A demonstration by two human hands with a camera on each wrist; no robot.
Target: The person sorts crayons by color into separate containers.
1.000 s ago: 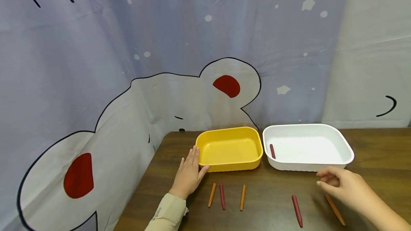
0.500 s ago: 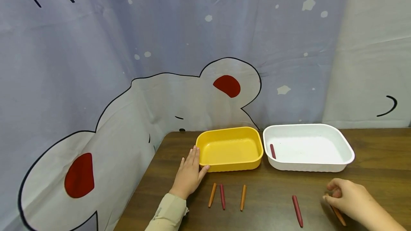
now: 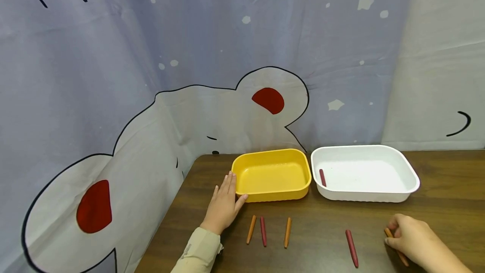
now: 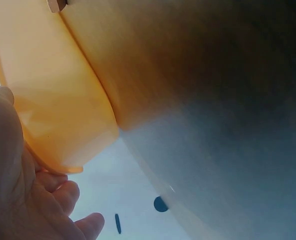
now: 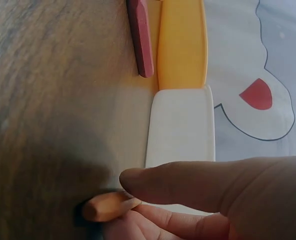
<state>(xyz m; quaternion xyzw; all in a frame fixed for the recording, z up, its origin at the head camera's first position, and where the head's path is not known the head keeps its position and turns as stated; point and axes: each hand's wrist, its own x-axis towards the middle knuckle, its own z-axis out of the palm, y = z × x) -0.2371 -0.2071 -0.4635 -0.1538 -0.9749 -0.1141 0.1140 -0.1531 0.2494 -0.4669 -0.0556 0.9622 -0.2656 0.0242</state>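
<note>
Near the right of the view, well in from the table's far edge, the right hand (image 3: 414, 237) pinches an orange crayon (image 3: 388, 232) between thumb and bent fingers, the gap between them closed down to the crayon's thickness. One end pokes out past the thumb and the other shows below the hand; the right wrist view has the crayon close to the wood, but whether it touches there I cannot tell. The left hand (image 3: 221, 212) lies open, fingers mostly straight and grasping nothing, its fingertips and thumb against the left end of the yellow tray (image 3: 270, 196). That tray sits by the far-left corner of the table (image 3: 314, 222), and the white tray (image 3: 365, 196) stands just beside it along the far edge. Inside the white tray, a short red crayon (image 3: 322, 177) leans at the left end. Nearer the wearer than the trays, a long red crayon (image 3: 352, 248) lies a little left of the right hand. Below the yellow tray are three more: an outer orange crayon (image 3: 251, 230) on the side toward the table's left edge, a middle red crayon (image 3: 263, 231) just beside it, and an inner orange crayon (image 3: 288, 233) slightly apart. A printed curtain (image 3: 212, 33) hangs behind the far edge.
</note>
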